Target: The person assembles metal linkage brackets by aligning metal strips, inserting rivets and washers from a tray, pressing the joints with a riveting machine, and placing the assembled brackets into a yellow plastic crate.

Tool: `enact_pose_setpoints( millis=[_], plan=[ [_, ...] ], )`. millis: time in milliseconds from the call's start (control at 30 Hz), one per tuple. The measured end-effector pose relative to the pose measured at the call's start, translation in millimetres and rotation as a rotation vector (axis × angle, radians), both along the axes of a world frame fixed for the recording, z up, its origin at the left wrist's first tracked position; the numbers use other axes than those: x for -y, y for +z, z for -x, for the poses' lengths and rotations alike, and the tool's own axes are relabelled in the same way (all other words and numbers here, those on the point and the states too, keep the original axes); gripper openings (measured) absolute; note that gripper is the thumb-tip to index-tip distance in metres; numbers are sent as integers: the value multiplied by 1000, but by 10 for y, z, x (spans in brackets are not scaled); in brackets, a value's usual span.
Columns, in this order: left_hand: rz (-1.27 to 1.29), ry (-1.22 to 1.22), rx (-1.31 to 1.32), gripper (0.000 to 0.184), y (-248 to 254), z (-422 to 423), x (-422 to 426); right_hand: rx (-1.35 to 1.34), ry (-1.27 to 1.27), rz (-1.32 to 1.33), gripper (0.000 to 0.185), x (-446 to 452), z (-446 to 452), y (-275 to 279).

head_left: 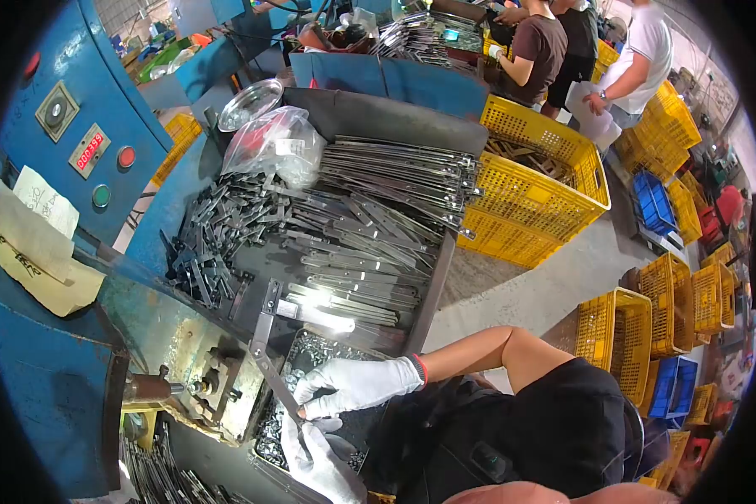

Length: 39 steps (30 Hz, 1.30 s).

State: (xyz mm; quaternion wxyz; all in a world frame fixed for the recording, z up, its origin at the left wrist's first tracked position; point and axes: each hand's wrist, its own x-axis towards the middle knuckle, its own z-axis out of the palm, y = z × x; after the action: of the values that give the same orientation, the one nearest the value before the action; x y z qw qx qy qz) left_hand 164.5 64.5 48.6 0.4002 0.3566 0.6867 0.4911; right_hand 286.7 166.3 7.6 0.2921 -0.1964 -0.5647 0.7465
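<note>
My right hand (357, 388), in a white glove, pinches the lower end of a flat metal strip (272, 366). The strip slants up and left, and its upper end meets a short dark bar (268, 304); whether they are joined I cannot tell. Just below, my left hand (319, 466), also gloved in white, has its fingers curled close to the strip's lower end. Anything between those fingers is hidden. Under both hands lies a tray (287, 470) of small shiny metal parts (315, 346). Left of the strip stands a machine fixture (218, 385).
Dark metal pieces (218, 231) and long strips (395, 172) are heaped on the bench beyond, near a plastic bag (277, 147). A blue control cabinet (38, 109) rises at left. Yellow crates (533, 214) stand right of the bench. Several people (546, 50) stand in the background.
</note>
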Motion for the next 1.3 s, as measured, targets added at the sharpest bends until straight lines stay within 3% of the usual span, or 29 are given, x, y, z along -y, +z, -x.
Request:
enact_pose_setpoints(
  millis=[200, 433, 633, 667, 767, 1000, 1300],
  plan=[
    [9, -7, 28, 41, 13, 9, -4, 27, -11, -2, 27, -11, -8, 14],
    [14, -137, -84, 28, 54, 130, -39, 23, 33, 64, 28, -35, 2, -26],
    [12, -24, 18, 33, 43, 4, -37, 20, -71, -176, 26, -43, 27, -41],
    [16, -8, 30, 35, 39, -3, -38, -24, 36, 12, 25, -39, -4, -20],
    [29, 31, 59, 40, 45, -39, -46, -75, 41, 109, 24, -18, 32, -75],
    [-47, -32, -66, 43, -36, 0, -19, -48, 33, 100, 21, -20, 14, -24],
    [-13, 7, -5, 39, 24, -25, -41, -67, 33, 100, 19, -26, 10, -10]
  ],
)
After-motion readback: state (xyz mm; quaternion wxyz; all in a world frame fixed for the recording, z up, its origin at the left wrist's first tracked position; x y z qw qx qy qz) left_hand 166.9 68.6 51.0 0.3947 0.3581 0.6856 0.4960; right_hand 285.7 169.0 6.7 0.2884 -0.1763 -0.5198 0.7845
